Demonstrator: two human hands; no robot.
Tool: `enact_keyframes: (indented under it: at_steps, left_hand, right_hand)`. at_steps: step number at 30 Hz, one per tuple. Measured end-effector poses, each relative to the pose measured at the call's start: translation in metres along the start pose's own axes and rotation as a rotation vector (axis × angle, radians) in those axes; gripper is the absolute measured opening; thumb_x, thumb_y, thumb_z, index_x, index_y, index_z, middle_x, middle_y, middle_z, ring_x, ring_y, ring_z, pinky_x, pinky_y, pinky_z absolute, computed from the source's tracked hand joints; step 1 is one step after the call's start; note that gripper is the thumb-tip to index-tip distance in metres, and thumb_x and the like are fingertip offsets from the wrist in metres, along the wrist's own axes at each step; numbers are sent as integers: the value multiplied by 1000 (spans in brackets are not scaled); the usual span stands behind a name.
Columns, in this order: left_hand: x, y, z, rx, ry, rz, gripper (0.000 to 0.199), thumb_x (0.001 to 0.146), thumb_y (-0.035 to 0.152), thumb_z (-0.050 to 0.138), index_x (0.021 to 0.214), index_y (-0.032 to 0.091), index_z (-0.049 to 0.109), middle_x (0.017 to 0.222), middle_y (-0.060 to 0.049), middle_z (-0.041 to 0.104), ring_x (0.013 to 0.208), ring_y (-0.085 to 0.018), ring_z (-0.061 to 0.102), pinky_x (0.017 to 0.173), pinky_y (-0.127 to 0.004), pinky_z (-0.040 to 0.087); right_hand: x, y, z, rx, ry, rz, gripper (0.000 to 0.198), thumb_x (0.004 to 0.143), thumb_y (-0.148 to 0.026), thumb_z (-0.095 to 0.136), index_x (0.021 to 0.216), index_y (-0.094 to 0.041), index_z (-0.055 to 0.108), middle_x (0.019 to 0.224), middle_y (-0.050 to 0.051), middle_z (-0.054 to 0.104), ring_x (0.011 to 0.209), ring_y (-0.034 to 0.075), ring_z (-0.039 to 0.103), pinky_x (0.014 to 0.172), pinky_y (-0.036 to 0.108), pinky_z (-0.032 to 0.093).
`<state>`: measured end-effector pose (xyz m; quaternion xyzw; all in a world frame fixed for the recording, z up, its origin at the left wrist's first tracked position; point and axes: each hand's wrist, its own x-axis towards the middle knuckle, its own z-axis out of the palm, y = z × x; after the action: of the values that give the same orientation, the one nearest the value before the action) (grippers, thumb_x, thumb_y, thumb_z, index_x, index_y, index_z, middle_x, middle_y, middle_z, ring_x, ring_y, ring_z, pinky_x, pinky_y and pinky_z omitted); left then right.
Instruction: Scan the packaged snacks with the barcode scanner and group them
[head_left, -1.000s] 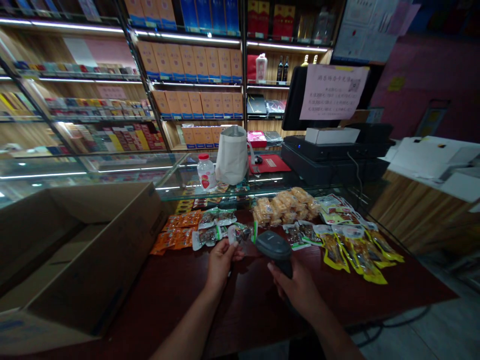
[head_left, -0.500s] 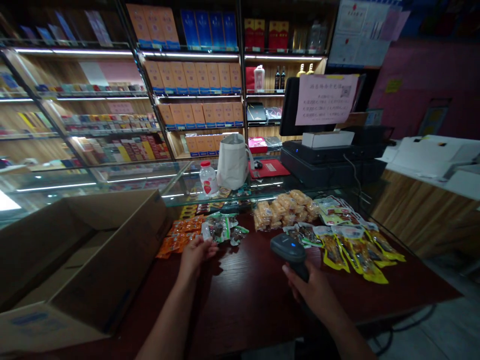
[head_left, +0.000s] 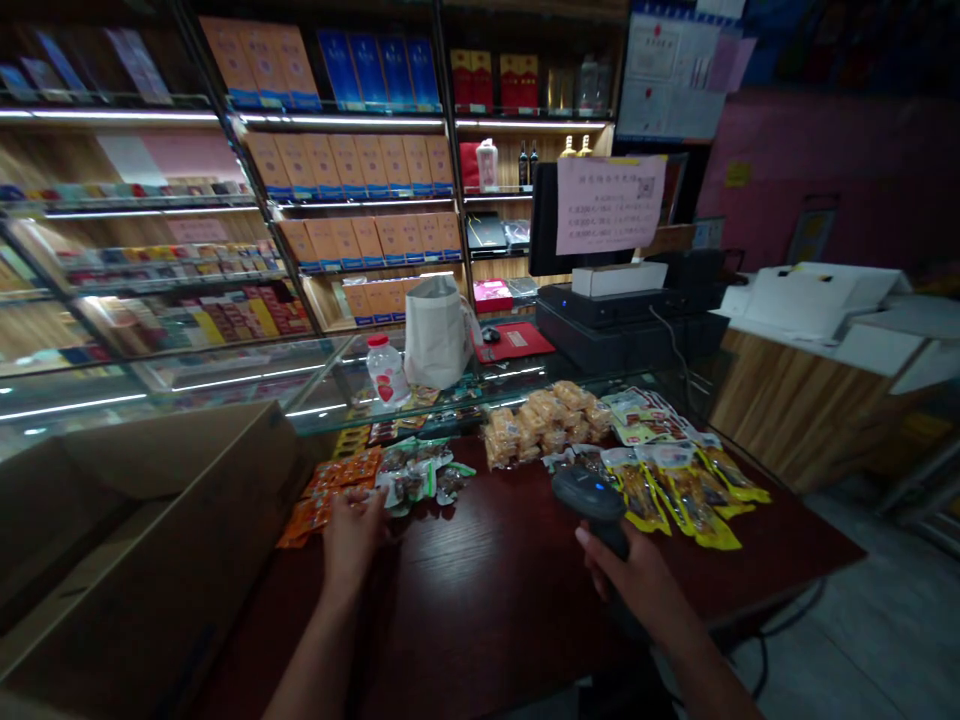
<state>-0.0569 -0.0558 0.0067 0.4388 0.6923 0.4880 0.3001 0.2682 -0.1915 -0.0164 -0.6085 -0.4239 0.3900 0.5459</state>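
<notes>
My right hand (head_left: pixel 637 570) is wrapped round the handle of a dark barcode scanner (head_left: pixel 589 495) with a small blue light, held above the table. My left hand (head_left: pixel 352 525) is at the near edge of the orange snack packets (head_left: pixel 330 485), its fingers loosely curved and apart, with nothing visible in them. Just right of its fingertips lie green-and-white clear packets (head_left: pixel 420 475) with dark contents. Beyond the scanner are wrapped beige snacks (head_left: pixel 544 420) in a pile and yellow-edged packets (head_left: pixel 690 495).
An open cardboard box (head_left: pixel 187 560) stands at the left. Behind the dark red table (head_left: pixel 480 600) is a glass counter with a strawberry-printed bottle (head_left: pixel 386 372), a white bag (head_left: pixel 435 335) and a monitor (head_left: pixel 544 225) with a paper sign. Stocked shelves line the back.
My left hand has moved from beside the green-and-white packets left to the orange ones. The view has turned a little to the right. My right hand still holds the scanner.
</notes>
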Motion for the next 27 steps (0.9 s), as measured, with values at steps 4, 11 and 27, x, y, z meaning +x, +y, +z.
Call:
enact_keyframes:
  at_steps: [4, 11, 27]
  left_hand:
    - [-18, 2, 36, 149, -111, 390, 25, 80, 47, 63, 79, 22, 59, 61, 0, 64, 52, -20, 60, 52, -28, 44]
    - [-79, 19, 162, 512, -740, 978, 38, 87, 22, 58, 124, 21, 64, 135, -12, 63, 129, -28, 54, 107, -42, 42]
    - [-95, 28, 182, 728, -615, 1033, 28, 96, 36, 49, 108, 17, 65, 113, -14, 66, 112, -29, 59, 99, -43, 45]
  right_hand:
    - [8, 4, -36, 32, 86, 36, 43, 76, -61, 66, 87, -20, 57, 54, -5, 57, 41, 13, 51, 41, 24, 41]
    - [1, 2, -63, 116, 278, 80, 50, 70, -66, 71, 84, -20, 59, 52, -4, 57, 41, 13, 50, 40, 25, 40]
    - [-7, 4, -68, 130, 261, 93, 51, 71, -66, 72, 88, -19, 59, 54, -4, 58, 42, 13, 50, 41, 25, 40]
